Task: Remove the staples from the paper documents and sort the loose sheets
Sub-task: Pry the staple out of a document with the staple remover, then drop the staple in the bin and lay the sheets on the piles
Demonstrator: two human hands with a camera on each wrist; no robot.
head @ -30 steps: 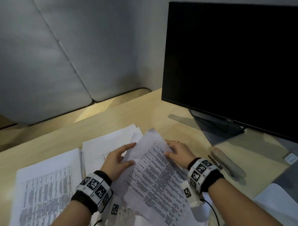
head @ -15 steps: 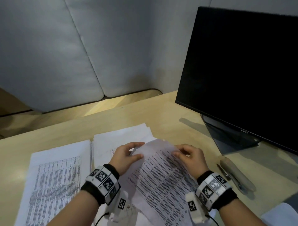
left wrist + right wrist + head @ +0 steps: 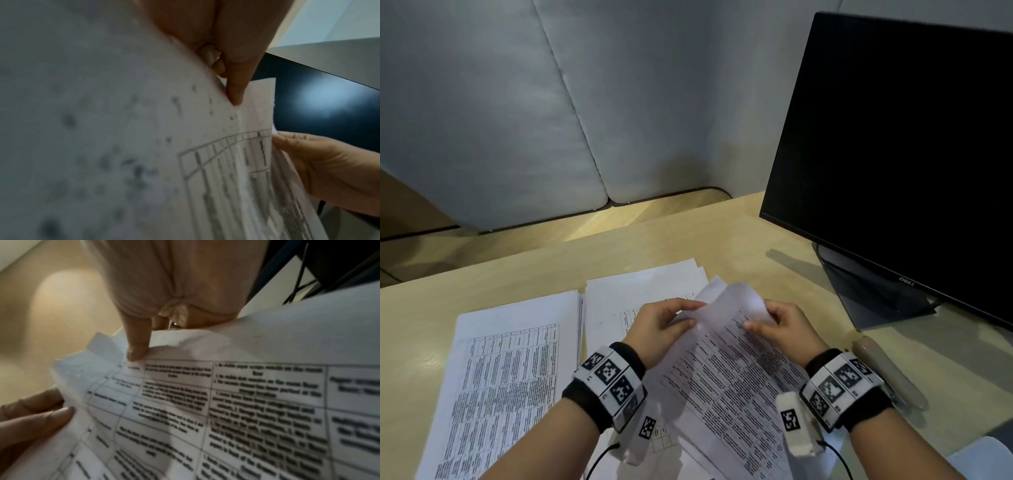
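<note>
Both forearms reach forward over the worktop [image 3: 722, 240], wrists raised; the left hand [image 3: 657, 329] pinches the upper left part of a printed document [image 3: 736, 373] between thumb and curled fingers, and the right hand [image 3: 787, 329] pinches its upper right part the same way, thumb on the printed face; the top edge of the document bows upward between the two hands and its corner looks creased and ragged in the right wrist view.

The document is held tilted over two stacks of printed sheets: a left stack [image 3: 517, 370] and a middle stack [image 3: 643, 287], side by side and just apart; the monitor [image 3: 907, 154] stands near on the right, with bare worktop beyond the stacks up to the grey panels [image 3: 517, 102].

A beige stapler-like tool [image 3: 887, 370] lies beside the right wrist, partly hidden by the wristband; no staple can be made out; the print is blurred.
</note>
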